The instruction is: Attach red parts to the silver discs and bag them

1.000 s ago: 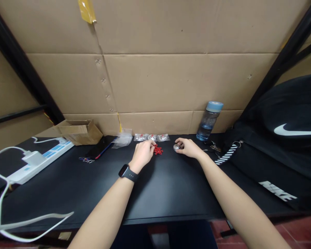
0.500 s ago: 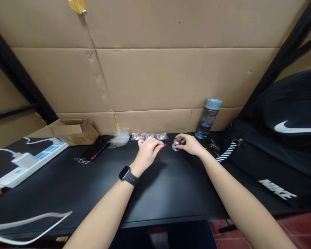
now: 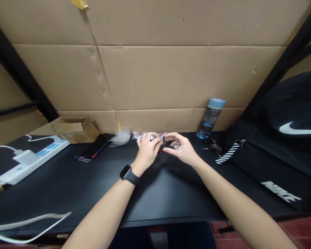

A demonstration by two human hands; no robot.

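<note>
My right hand (image 3: 182, 149) grips a small round shiny metal disc (image 3: 164, 141) by its edges, between thumb and fingers. The disc stands on edge, facing the fingertips of my left hand (image 3: 148, 149), which are pinched together against or very near it. A small red piece was in that pinch a moment before; my fingers now mostly hide it. On the table just below them lie more red bits (image 3: 160, 150). Another shiny metal disc (image 3: 176, 147) rests under my right hand. Behind my left hand, clear packets (image 3: 138, 135) with red and silver contents are partly covered.
Clear plastic bags (image 3: 121, 136), a phone (image 3: 98, 146), an open cardboard box (image 3: 75, 129) and a white power strip (image 3: 36, 159) are on the left. A water bottle (image 3: 209, 119), keys (image 3: 215, 145) and a black backpack (image 3: 274, 155) stand or lie on the right.
My right hand has moved left and lifted one metal disc off the other, bringing it to my left fingertips. The left hand has stayed almost in place.
</note>
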